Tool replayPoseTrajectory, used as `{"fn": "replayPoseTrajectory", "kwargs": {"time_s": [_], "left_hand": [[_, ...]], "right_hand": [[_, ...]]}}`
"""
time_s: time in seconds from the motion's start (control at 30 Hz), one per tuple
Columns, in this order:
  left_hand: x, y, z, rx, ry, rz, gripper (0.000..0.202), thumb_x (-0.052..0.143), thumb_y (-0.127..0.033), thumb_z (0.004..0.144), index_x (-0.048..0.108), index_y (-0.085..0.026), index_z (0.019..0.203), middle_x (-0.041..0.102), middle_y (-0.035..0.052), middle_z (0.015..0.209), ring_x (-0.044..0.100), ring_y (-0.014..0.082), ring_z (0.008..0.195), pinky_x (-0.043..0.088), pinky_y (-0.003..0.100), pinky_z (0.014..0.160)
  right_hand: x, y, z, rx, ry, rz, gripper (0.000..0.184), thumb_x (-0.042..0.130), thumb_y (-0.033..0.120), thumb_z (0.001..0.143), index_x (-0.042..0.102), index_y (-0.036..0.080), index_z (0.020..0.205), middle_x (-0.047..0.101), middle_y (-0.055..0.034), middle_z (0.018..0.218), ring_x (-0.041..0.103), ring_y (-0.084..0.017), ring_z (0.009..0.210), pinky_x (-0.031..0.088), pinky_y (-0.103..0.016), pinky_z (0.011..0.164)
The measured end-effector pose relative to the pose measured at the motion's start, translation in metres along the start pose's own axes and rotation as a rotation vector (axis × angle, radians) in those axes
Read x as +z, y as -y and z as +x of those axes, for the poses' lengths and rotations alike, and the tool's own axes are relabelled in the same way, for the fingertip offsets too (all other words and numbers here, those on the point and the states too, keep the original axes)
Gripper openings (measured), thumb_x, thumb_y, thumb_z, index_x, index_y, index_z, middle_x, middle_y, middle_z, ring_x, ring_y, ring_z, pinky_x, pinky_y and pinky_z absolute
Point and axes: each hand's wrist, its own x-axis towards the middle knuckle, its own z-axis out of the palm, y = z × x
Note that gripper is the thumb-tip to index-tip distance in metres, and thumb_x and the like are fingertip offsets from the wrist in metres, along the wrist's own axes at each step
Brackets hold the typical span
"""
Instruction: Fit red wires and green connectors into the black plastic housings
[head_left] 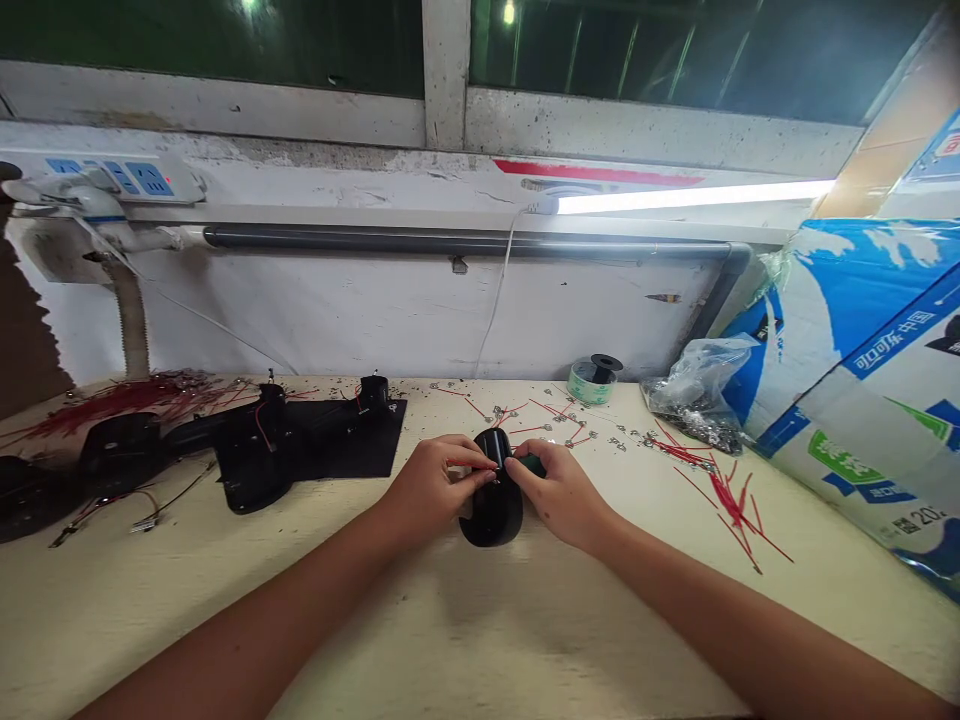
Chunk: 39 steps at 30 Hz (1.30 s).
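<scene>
Snugly, the black plastic housing sits between left fingers and right fingers.

A fluorescent tube glares brightly, and the edges warp.

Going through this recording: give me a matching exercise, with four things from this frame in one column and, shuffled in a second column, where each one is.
Things:
1. black cylinder
2. tape roll
3. plastic bag
4. power strip

Places:
A. on the wall, upper left
B. beside the printed carton
C. between the left hand and right hand
D. at the back edge of the table, right of centre

Pairs: 1-C, 2-D, 3-B, 4-A
</scene>
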Motion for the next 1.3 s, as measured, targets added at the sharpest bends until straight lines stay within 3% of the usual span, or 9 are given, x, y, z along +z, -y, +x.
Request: {"fn": "replayPoseTrajectory", "kwargs": {"time_s": [0.27,0.77,0.93,1.13,1.3], "left_hand": [[0.0005,-0.0005,0.0015,-0.039,-0.075,0.026,0.016,0.072,-0.034,0.078,0.078,-0.021,0.084,0.074,0.0041,0.089,0.068,0.0149,0.087,0.055,0.023,0.078],[0.0025,0.0006,0.0005,-0.034,-0.045,0.041,0.017,0.069,-0.036,0.08,0.075,-0.02,0.08,0.069,0.0022,0.086,0.065,0.0121,0.083,0.053,0.023,0.075],[0.0036,0.0021,0.0023,-0.044,-0.054,-0.026,0.016,0.073,-0.033,0.077,0.074,-0.018,0.075,0.068,0.0021,0.082,0.065,0.0117,0.079,0.055,0.023,0.075],[0.0037,0.0034,0.0035,-0.055,-0.075,-0.079,0.012,0.076,-0.029,0.074,0.076,-0.018,0.079,0.072,0.0025,0.082,0.067,0.0133,0.082,0.056,0.025,0.08],[0.0006,-0.0008,0.001,-0.068,-0.007,-0.054,0.016,0.073,-0.034,0.077,0.078,-0.021,0.084,0.074,0.003,0.09,0.068,0.0148,0.088,0.055,0.027,0.086]], "right_hand": [[-0.0002,0.0006,0.0,-0.007,-0.007,-0.026,0.023,0.056,0.039,0.089,0.062,0.018,0.084,0.059,-0.0011,0.067,0.047,-0.014,0.058,0.035,-0.026,0.052],[0.0017,0.0001,-0.0014,-0.018,-0.016,-0.028,0.024,0.055,0.04,0.089,0.059,0.018,0.083,0.056,-0.0008,0.068,0.044,-0.014,0.06,0.033,-0.026,0.053],[0.0028,0.003,-0.0038,0.004,-0.025,-0.018,0.024,0.056,0.041,0.088,0.054,0.018,0.081,0.047,0.0028,0.059,0.039,-0.012,0.053,0.029,-0.024,0.048],[0.0023,0.0029,-0.002,0.019,-0.011,0.006,0.024,0.057,0.043,0.089,0.055,0.019,0.086,0.052,0.0023,0.062,0.04,-0.011,0.053,0.032,-0.024,0.049],[0.0018,0.0004,-0.0017,0.018,-0.004,0.022,0.025,0.056,0.044,0.089,0.056,0.019,0.086,0.053,0.0014,0.064,0.041,-0.011,0.054,0.033,-0.024,0.049]]}}
